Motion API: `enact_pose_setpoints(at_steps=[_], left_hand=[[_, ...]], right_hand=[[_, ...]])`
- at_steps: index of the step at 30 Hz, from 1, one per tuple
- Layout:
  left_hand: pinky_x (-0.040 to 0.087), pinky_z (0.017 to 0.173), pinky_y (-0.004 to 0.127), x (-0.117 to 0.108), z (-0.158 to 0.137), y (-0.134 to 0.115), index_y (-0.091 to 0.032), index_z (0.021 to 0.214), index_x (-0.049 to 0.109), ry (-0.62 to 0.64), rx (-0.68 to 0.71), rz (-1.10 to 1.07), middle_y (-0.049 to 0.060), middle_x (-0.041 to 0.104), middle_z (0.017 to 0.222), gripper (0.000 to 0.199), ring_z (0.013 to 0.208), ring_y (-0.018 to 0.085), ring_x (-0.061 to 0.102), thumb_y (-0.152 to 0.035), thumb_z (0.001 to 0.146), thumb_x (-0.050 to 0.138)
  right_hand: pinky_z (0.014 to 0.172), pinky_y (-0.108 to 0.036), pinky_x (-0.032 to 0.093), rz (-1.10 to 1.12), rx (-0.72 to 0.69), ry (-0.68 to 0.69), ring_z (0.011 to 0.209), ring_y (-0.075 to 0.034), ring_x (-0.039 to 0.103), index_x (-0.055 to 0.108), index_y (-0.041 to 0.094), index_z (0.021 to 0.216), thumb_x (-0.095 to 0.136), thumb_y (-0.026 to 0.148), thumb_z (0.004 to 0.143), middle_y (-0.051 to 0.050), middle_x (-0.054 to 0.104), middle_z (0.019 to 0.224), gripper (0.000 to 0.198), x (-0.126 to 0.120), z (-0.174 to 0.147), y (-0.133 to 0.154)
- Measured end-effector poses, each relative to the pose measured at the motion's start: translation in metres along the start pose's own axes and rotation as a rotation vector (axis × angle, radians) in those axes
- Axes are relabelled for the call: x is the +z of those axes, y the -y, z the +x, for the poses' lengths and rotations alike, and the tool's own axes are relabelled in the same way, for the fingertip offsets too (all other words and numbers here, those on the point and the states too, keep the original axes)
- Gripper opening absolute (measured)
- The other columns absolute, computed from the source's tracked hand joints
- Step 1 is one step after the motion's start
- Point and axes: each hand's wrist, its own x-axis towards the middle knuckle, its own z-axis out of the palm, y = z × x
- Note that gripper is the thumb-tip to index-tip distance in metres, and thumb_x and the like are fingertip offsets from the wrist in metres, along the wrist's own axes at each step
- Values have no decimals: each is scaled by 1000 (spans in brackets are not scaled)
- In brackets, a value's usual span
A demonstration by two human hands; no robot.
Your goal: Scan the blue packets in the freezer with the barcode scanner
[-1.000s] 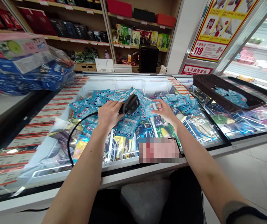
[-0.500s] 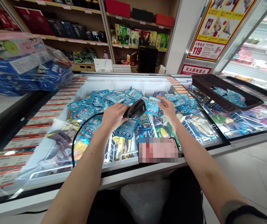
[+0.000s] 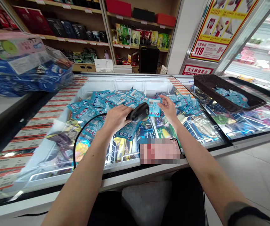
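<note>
My left hand (image 3: 117,117) is wrapped round the handle of a black barcode scanner (image 3: 139,112), whose cable curves down to the left. Its head points toward a small blue packet (image 3: 153,108) with a white barcode label. That packet is pinched at its right edge by my right hand (image 3: 168,108). Many similar blue packets (image 3: 87,114) lie in a loose heap on the freezer's glass top (image 3: 61,157), behind and left of the scanner. Another group of blue packets (image 3: 188,105) lies to the right of my right hand.
A phone (image 3: 160,151) with a blurred screen rests at the freezer's front edge. To the right, a brown basket (image 3: 231,106) holds more blue packets. Plastic-wrapped boxes (image 3: 24,62) are stacked at left. Shelves with goods (image 3: 135,37) stand behind.
The scanner has shifted slightly right, closer to the blue packet. The packet in my right hand has tilted a little and sits more level; both hands keep their holds.
</note>
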Motion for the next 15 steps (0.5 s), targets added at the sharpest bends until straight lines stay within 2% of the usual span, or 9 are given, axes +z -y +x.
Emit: enact_pose_setpoints(at_steps=[10,15], left_hand=[[44,72,34,3,0,1,-21,109,58,13,13,-22,7,66,96,33,95,25,59,-29,78,59],[43,72,35,4,-1,2,-21,111,58,-5,-9,-26,9,66,96,34,94,25,59,-30,78,58]], right_hand=[[71,-33,51,29,-28,7,80,-18,59,53,24,122,60,54,78,-4,61,90,53,2,-1,3],[71,-33,50,-52,-25,-19,80,-18,59,52,22,123,57,52,80,-4,61,91,53,-3,1,2]])
